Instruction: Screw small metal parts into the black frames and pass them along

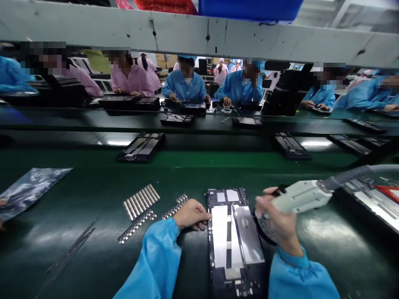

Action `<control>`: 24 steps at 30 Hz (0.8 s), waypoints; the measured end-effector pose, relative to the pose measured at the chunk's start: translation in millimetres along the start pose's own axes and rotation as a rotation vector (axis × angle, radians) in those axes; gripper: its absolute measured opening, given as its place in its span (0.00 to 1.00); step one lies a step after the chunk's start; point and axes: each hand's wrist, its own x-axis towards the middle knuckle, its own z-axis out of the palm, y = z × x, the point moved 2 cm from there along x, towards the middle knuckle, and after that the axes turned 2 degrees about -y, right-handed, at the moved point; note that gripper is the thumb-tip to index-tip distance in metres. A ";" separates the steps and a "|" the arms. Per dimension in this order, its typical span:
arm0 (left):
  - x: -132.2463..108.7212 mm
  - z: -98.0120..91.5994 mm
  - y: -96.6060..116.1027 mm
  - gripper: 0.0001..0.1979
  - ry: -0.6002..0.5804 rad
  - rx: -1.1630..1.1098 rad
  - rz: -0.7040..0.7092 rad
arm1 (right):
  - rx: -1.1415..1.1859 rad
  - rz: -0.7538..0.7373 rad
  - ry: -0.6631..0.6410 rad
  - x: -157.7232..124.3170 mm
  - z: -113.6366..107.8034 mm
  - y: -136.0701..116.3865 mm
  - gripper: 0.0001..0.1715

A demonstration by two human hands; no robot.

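Observation:
A dark open device chassis (234, 236) with silver plates inside lies on the green mat in front of me. My left hand (192, 214) rests curled against its left edge, fingers folded, holding the frame steady. My right hand (276, 218) is closed around a white handheld tool (299, 196) with a grey hose running off to the right. The tool's round black head (265, 229) sits beside the chassis's right edge. Both my sleeves are blue.
Strips of small metal parts (141, 201) lie left of the chassis, with a silvery bag (28, 189) at the far left. More chassis (141, 146) ride the conveyor behind. People in blue and pink coats work across the line. Another tray (374, 201) lies at right.

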 end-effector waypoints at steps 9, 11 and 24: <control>-3.2 -1.1 -5.0 0.29 0.051 0.028 0.013 | -0.086 0.034 0.177 21.5 -33.9 41.0 0.21; -4.2 -1.7 -5.6 0.28 0.039 0.028 0.016 | -0.100 0.051 0.165 21.7 -31.8 41.6 0.21; -3.5 -2.8 -6.2 0.28 0.089 -0.035 0.010 | -0.127 0.053 0.140 19.9 -30.8 40.9 0.20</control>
